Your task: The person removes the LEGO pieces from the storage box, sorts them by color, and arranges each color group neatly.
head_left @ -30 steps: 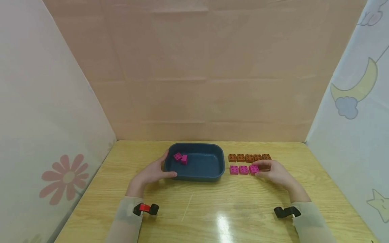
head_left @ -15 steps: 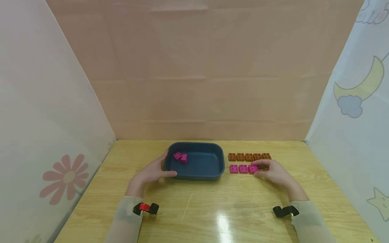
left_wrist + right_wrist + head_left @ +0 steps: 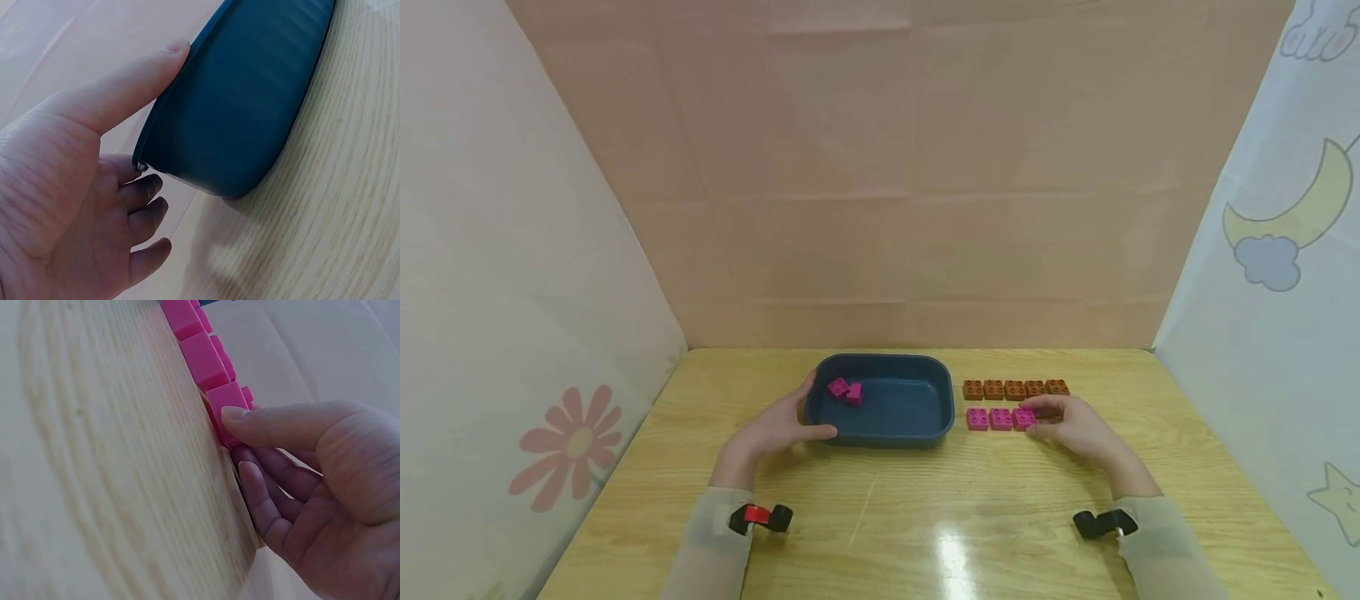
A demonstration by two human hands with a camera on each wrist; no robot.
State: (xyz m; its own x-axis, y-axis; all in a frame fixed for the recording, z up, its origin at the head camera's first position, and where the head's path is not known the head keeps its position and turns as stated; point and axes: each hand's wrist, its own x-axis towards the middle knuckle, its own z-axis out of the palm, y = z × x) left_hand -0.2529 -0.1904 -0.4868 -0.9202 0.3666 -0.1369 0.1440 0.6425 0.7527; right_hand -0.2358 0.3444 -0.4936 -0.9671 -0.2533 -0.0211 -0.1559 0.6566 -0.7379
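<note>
My left hand [image 3: 777, 423] holds the left end of a dark blue tray [image 3: 883, 442], its thumb [image 3: 140, 84] along the rim and its index finger at the far corner. Two pink building bricks [image 3: 838, 387] lie inside the tray, toward its left end. To the right of the tray, my right hand [image 3: 1072, 426] pinches a pink building brick [image 3: 226, 403] between thumb and fingers. That brick stands on the table, studs up, at the right end of a row with two other pink bricks [image 3: 988, 419]. The other fingers of the right hand are curled beneath the thumb.
Behind the pink row runs a row of several orange-brown bricks [image 3: 1015, 390], studs up. All stand on a light wooden table [image 3: 910, 517]. A tan paper wall [image 3: 895, 208] closes off the back, with pale patterned sheets on both sides.
My right hand has slid its pink brick slightly left, closer in line with the row, and then stayed there. My left hand and the tray have kept their place.
</note>
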